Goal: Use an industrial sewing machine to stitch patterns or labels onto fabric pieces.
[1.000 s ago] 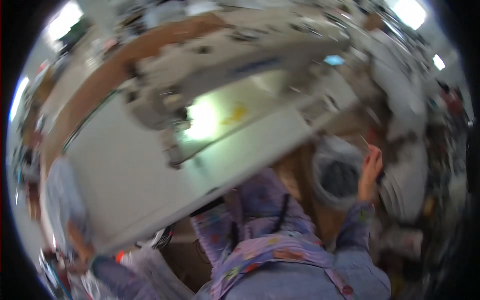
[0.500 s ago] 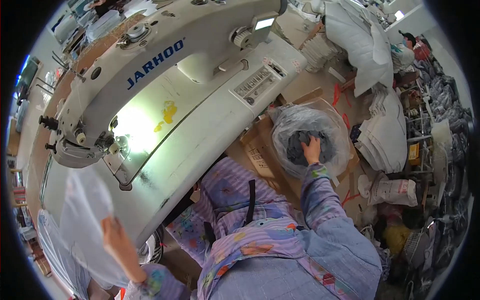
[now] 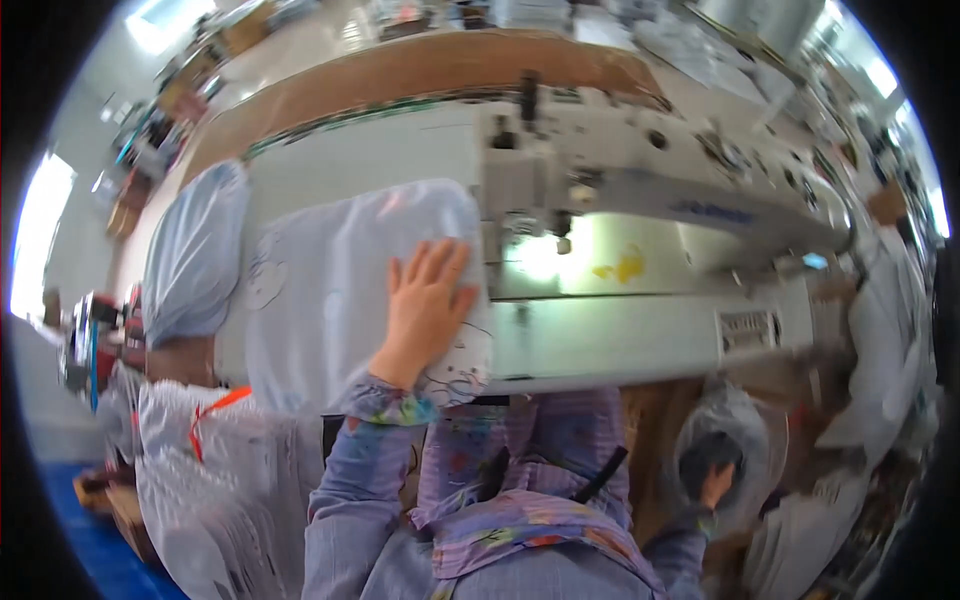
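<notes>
Two hands work apart: left hand spread flat on pale fabric beside sewing machine, right hand reaching into plastic bag, grip unclear.

A pale blue cloth is being pressed flat by the left hand left of the sewing machine on the bench; below it, the right hand is being dipped into a clear plastic bag.
</notes>
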`<action>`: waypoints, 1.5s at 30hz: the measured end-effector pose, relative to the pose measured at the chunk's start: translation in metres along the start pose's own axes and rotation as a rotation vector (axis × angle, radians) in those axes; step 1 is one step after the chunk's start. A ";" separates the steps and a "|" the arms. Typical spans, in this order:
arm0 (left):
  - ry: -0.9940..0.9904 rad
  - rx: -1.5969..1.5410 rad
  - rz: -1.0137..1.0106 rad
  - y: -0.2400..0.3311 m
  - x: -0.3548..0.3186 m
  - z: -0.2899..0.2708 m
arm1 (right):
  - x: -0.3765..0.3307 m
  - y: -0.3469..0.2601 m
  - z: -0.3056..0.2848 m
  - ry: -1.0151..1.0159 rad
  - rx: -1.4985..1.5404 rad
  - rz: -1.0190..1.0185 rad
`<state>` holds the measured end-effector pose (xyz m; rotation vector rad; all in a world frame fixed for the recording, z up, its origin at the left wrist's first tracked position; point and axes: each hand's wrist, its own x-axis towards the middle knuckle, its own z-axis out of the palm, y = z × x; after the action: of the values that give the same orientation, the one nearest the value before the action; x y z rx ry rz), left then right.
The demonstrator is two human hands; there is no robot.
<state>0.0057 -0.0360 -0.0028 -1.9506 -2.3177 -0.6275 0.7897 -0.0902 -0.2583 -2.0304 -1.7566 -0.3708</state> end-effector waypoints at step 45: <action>0.222 -0.396 0.079 0.030 -0.011 -0.015 | 0.124 -0.649 -0.130 -0.636 0.903 -0.349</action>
<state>0.0333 -0.0475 0.0159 -1.9779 -2.0931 -1.3051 0.1808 0.0245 0.0068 -1.2257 -2.0703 0.9202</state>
